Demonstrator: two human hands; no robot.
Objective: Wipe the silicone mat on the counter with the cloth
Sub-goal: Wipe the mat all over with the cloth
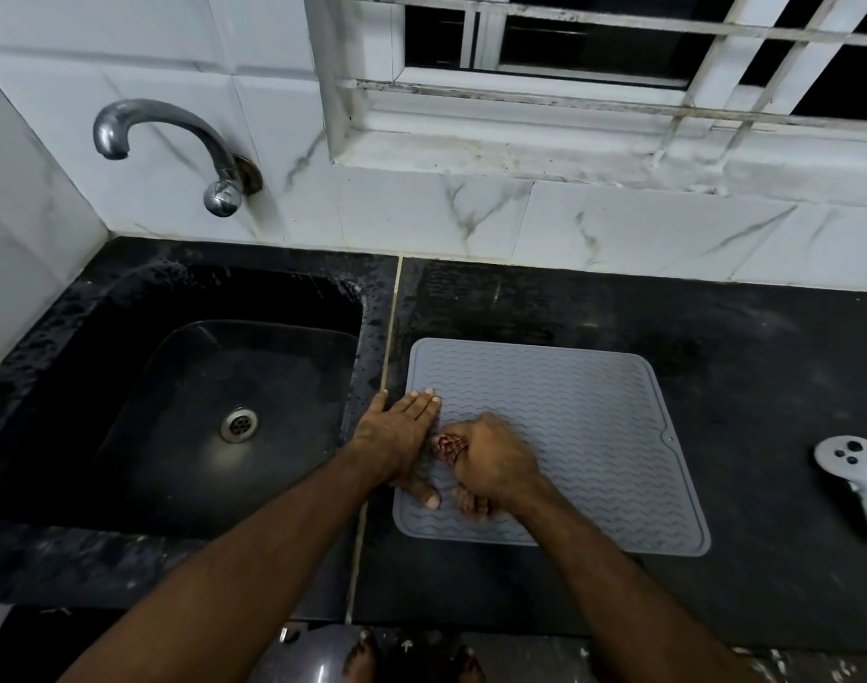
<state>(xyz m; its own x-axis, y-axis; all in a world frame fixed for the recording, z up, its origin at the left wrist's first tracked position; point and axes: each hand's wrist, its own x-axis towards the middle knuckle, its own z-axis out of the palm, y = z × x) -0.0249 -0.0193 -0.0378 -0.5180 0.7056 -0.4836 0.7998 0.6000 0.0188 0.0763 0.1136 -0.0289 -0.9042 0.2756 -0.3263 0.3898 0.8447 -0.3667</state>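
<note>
Right hand (490,460) fisted round reddish cloth (447,446), pressing it onto grey silicone mat (569,436) on dark counter (742,367). Left hand (397,436) flat beside it, fingers straight, pinning mat's left edge. White controller (855,480) well right of fingers. Sink (214,386) left of them, tap (175,150) beyond.

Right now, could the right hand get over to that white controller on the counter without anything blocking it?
Probably yes. The right hand grips the cloth on the mat, and only bare counter lies between it and the controller.
</note>
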